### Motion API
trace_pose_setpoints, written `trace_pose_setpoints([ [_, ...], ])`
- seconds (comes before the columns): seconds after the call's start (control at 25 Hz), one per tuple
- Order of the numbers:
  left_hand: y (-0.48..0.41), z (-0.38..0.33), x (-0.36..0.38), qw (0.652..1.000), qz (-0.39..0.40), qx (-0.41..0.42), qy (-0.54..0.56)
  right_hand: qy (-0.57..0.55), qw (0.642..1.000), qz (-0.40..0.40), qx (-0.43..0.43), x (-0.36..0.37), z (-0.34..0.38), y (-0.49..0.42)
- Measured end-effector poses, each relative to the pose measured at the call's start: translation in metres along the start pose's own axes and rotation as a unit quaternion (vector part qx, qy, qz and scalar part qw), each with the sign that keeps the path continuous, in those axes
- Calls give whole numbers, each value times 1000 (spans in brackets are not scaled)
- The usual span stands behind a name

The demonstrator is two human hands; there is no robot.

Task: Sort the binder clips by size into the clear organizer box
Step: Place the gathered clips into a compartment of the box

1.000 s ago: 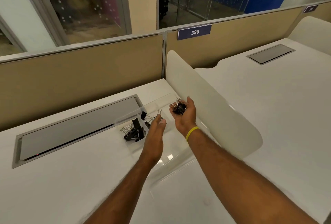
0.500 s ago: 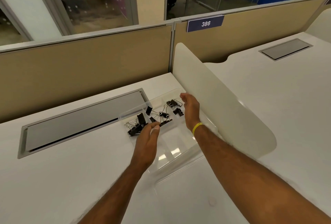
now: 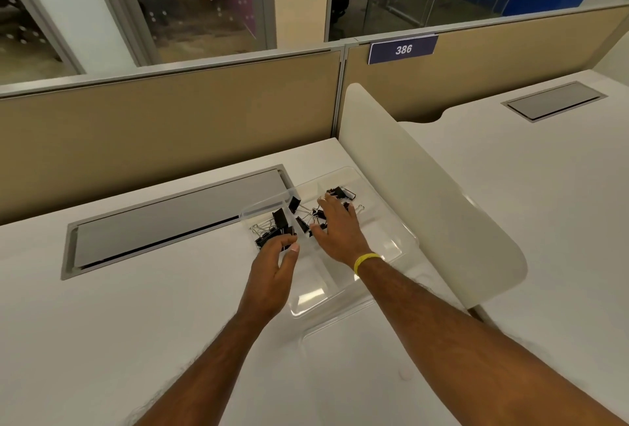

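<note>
The clear organizer box point(image 3: 384, 248) lies on the white desk against the curved side divider. Black binder clips sit in its far compartments: bigger ones point(image 3: 279, 226) at the left, smaller ones point(image 3: 340, 193) at the back right. My right hand point(image 3: 335, 228) lies palm down over the middle clips, fingers spread, a yellow band on its wrist. My left hand point(image 3: 272, 269) hovers at the box's near left corner, thumb and fingers slightly apart, with nothing seen in them. Clips under my right palm are hidden.
A grey cable hatch point(image 3: 170, 221) is set into the desk left of the box. The white curved divider point(image 3: 425, 194) stands right of it, with a tan partition point(image 3: 170, 133) behind. A second clear tray or lid point(image 3: 340, 330) lies near the box's front edge.
My right hand, which held a bunch of clips above the box, let them fall into the compartments and now rests flat over them. My left hand slid to the box's near left corner.
</note>
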State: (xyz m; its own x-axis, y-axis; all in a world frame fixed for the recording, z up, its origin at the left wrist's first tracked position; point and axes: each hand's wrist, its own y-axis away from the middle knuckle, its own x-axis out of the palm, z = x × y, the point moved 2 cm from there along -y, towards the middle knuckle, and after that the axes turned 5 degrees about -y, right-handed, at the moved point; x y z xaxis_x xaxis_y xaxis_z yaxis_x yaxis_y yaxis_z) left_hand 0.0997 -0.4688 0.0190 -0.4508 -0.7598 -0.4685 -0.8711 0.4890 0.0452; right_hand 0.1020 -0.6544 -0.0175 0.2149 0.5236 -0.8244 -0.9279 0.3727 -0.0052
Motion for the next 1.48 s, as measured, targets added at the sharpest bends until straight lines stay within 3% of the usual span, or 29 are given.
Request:
trace_pose_setpoints([
  [0.12,8,2,-9,1000,-12,-3,-12,-5,1000,6,-10,0,3,6],
  [0.24,16,5,-18,1000,-15,-2,-21,-37,997,-67,-7,-7,-1,12],
  [0.36,21,6,-22,1000,-19,-4,-19,0,993,-116,35,-19,-7,7],
  [0.56,23,7,-20,1000,-16,-1,-20,66,994,-65,55,-28,-1,-14],
  [1.0,6,23,-18,999,-22,-6,-25,259,965,26,-35,-4,14,-58],
  [1.12,6,24,-16,999,-16,-5,-34,207,977,34,-40,-5,14,-57],
  [1.28,10,25,-20,998,-9,5,-60,19,998,-55,-2,-19,7,-32],
  [1.48,26,28,-31,993,-12,28,-117,-72,989,-128,3,-30,6,27],
])
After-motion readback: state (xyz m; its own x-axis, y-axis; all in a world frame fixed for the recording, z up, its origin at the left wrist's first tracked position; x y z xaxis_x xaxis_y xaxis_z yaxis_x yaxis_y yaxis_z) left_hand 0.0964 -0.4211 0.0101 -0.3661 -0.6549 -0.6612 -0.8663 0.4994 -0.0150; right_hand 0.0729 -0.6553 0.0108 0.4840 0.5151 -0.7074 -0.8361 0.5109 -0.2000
